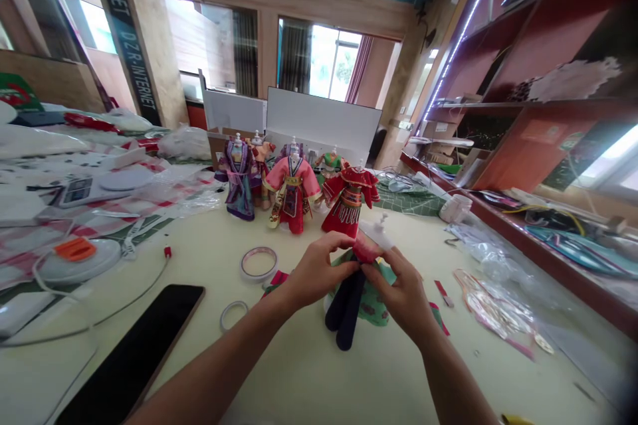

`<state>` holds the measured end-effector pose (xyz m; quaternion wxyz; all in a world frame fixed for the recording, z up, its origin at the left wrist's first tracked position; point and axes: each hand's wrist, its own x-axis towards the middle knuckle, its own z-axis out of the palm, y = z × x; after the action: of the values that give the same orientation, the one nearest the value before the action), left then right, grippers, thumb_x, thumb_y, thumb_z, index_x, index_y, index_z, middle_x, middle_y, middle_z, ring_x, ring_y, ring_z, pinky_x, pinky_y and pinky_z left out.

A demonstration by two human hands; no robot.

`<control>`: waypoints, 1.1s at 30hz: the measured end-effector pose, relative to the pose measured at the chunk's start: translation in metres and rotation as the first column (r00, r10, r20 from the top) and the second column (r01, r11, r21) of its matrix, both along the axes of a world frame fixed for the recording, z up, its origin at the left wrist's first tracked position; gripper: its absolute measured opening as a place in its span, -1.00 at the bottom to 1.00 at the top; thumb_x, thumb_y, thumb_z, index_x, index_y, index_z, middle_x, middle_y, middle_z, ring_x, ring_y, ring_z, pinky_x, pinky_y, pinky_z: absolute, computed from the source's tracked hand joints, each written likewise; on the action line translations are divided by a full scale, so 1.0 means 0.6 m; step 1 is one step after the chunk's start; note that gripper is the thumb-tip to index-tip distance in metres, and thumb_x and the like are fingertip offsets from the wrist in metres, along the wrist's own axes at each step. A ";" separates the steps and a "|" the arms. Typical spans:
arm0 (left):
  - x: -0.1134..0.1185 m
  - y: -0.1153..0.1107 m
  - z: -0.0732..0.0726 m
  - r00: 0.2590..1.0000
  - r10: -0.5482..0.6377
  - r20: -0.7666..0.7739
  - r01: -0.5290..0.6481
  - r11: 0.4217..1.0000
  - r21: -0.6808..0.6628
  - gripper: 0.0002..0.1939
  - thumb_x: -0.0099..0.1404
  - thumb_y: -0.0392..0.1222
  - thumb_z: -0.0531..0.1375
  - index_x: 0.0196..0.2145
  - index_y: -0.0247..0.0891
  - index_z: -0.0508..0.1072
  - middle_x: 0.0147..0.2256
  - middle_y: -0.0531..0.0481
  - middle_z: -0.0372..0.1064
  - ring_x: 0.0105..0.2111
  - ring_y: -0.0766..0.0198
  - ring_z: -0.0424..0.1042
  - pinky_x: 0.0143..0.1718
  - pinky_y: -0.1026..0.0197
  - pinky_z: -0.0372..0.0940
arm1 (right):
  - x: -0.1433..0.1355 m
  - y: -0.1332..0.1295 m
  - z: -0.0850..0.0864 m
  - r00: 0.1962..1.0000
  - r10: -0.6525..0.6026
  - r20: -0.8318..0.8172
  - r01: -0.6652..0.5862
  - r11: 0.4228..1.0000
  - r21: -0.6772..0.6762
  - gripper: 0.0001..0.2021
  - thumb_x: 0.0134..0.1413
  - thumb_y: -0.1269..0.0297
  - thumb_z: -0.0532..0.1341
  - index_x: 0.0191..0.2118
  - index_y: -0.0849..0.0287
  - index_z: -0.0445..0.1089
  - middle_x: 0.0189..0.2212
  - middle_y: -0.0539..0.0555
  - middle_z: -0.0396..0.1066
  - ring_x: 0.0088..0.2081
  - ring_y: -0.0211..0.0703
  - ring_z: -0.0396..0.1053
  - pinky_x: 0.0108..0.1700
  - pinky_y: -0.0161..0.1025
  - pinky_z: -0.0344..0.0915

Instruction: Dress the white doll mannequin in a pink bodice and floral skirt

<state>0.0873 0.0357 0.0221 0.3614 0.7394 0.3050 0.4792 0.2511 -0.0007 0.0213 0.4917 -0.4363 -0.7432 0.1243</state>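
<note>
A small headless doll form in a pink top and green floral skirt (376, 302) leans over the table between my hands. Its white neck knob (383, 220) points up and to the right. Two dark navy strips or legs (345, 312) hang down in front of the skirt. My left hand (321, 269) pinches the doll's clothing at the waist from the left. From the right, my right hand (401, 282) pinches it too, thumb close to the other thumb. What exactly lies between the fingertips is partly hidden. Pieces of red and green cloth (274, 283) lie beside my left wrist.
Behind my hands stand several dressed doll forms, including one in pink (293, 182) and one in red (351, 196). Tape rolls (259, 263) and a black phone (139, 352) lie to the left, near a cable. Plastic bags (498, 305) lie on the right.
</note>
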 end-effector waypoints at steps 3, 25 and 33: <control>-0.006 0.005 0.004 0.999 -0.042 0.010 0.042 0.999 -0.014 -0.76 0.13 -0.36 0.23 -0.20 -0.26 0.50 -0.14 -0.08 0.44 -0.09 0.17 0.37 0.00 0.13 0.23 | 0.002 0.000 0.000 1.000 0.002 -0.011 -0.002 1.000 -0.017 -0.74 0.11 0.31 0.17 -0.05 0.09 0.38 -0.11 0.05 0.39 -0.08 -0.07 0.35 -0.03 -0.21 0.26; -0.006 0.007 -0.007 1.000 -0.030 -0.004 0.029 0.995 -0.098 -0.74 0.19 -0.28 0.17 -0.13 -0.26 0.44 -0.20 -0.07 0.46 -0.18 0.20 0.43 -0.27 0.23 0.35 | 0.014 0.002 -0.008 0.958 0.051 -0.282 -0.110 0.974 -0.197 -0.78 0.07 0.24 0.18 -0.13 0.10 0.29 -0.21 0.08 0.41 -0.15 -0.06 0.37 -0.09 -0.15 0.28; -0.006 0.000 0.003 0.999 0.013 -0.029 -0.015 0.997 -0.072 -0.85 0.18 -0.28 0.19 -0.25 -0.28 0.47 -0.27 -0.03 0.47 -0.22 0.22 0.44 -0.22 0.21 0.34 | 0.010 0.004 -0.011 0.967 -0.009 -0.255 -0.030 0.988 -0.150 -0.75 0.06 0.19 0.22 -0.13 0.11 0.30 -0.28 0.08 0.43 -0.18 -0.04 0.38 -0.09 -0.12 0.29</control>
<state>0.0836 0.0359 0.0238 0.3802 0.7306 0.3323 0.4597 0.2569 0.0016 0.0147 0.5476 -0.4493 -0.6644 0.2385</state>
